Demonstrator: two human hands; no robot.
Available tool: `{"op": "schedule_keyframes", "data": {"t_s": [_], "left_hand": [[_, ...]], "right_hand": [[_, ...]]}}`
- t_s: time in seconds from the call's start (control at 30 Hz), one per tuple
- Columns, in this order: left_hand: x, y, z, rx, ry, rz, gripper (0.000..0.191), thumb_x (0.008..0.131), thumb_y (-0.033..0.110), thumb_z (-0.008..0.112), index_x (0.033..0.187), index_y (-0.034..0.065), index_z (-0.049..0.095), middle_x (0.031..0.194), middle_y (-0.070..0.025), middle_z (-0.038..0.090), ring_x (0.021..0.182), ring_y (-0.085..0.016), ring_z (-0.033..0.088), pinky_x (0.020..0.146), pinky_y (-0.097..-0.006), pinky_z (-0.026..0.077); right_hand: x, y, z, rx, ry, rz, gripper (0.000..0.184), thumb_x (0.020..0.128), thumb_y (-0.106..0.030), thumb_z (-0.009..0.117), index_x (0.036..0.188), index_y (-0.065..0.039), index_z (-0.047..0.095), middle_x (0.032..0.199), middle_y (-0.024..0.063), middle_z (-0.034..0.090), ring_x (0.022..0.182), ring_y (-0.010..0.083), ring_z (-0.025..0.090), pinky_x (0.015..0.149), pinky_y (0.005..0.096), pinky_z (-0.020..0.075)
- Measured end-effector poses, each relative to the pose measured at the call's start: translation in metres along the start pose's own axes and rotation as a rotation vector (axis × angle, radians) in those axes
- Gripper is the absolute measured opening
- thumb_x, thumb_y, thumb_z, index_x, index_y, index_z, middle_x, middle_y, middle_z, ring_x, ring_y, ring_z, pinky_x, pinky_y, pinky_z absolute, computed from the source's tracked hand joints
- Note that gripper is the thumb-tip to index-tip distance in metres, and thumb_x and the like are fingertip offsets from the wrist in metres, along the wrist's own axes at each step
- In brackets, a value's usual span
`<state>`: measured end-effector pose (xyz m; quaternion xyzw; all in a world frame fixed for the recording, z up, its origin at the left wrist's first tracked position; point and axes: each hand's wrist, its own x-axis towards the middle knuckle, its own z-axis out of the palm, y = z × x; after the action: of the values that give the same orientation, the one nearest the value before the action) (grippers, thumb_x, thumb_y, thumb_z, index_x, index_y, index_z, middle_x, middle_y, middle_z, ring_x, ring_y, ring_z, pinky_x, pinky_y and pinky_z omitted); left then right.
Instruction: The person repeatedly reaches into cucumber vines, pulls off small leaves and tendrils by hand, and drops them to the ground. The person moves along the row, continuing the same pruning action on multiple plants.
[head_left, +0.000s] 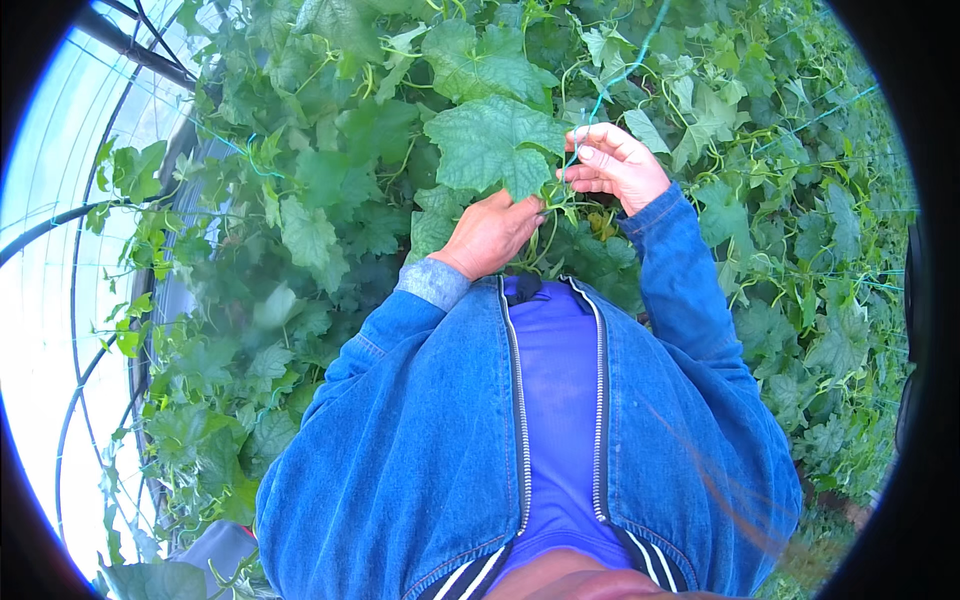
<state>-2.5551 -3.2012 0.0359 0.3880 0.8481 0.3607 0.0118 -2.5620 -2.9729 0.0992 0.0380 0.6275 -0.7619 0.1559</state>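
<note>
My left hand (491, 234) grips a green vine stem (551, 202) near its leafy tip, just below a broad lobed leaf (491, 142). To its right and slightly higher, my right hand (616, 166) pinches a thin blue-green twine (619, 75) between thumb and fingers. The twine runs down from the top of the view to the vine tip. Curled tendrils and small leaves surround the stem between both hands. The lower part of the twine is partly hidden by my right fingers and the foliage.
Dense climbing vines (787, 225) fill the view ahead and on both sides. Dark curved frame pipes (135, 49) and translucent sheeting (45, 322) stand at the left. Another twine (225, 142) crosses the upper left foliage.
</note>
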Motion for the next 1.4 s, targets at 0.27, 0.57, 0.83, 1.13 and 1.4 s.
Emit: {"op": "schedule_keyframes", "data": {"t_s": [0.27,0.57,0.83,1.13,1.4], "left_hand": [[0.003,-0.003,0.005,0.036,0.024,0.039,0.019,0.090,0.022,0.056,0.105,0.0107,0.053,0.086,-0.0148,0.063,0.073,-0.038,0.061,0.060,-0.0463,0.049],[0.010,-0.006,0.007,0.070,-0.006,0.050,0.016,0.091,0.023,0.054,0.102,0.0107,0.054,0.079,-0.0163,0.062,0.070,-0.037,0.060,0.061,-0.0469,0.048],[0.031,-0.029,0.022,0.026,-0.107,-0.206,0.017,0.090,0.025,0.053,0.095,0.0080,0.055,0.093,-0.0164,0.056,0.082,-0.038,0.058,0.069,-0.0466,0.048],[0.075,-0.017,0.043,-0.107,-0.141,0.005,0.015,0.087,0.022,0.056,0.092,0.0079,0.056,0.090,-0.0130,0.055,0.084,-0.034,0.057,0.072,-0.0415,0.048],[0.115,0.010,0.028,0.003,-0.187,0.047,0.051,0.090,0.021,0.058,0.137,0.0095,0.041,0.132,-0.0176,0.047,0.115,-0.033,0.052,0.099,-0.0386,0.041]], "right_hand": [[-0.003,0.012,0.015,-0.351,0.021,-0.168,0.078,0.068,0.010,0.063,0.138,-0.004,0.034,0.131,0.0144,0.043,0.083,0.0141,0.059,0.072,0.0279,0.0501],[-0.011,0.053,-0.002,-0.116,0.122,-0.206,0.088,0.065,0.017,0.055,0.143,-0.010,0.026,0.137,0.0172,0.034,0.081,0.0138,0.057,0.069,0.0266,0.0510],[-0.006,0.093,-0.023,0.237,0.538,0.059,0.081,0.075,0.010,0.047,0.147,-0.011,0.016,0.141,0.0228,0.032,0.087,0.0240,0.062,0.074,0.0382,0.0548],[0.053,0.193,-0.041,-0.445,0.139,0.314,0.027,0.082,-0.016,0.066,0.106,-0.005,0.060,0.064,0.0050,0.062,0.043,0.0108,0.051,0.038,0.0273,0.0400],[0.114,0.109,-0.172,0.227,0.587,-0.105,0.025,0.088,-0.033,0.065,0.089,-0.009,0.060,0.071,0.0057,0.062,0.060,0.0143,0.059,0.058,0.0256,0.0498]]}}
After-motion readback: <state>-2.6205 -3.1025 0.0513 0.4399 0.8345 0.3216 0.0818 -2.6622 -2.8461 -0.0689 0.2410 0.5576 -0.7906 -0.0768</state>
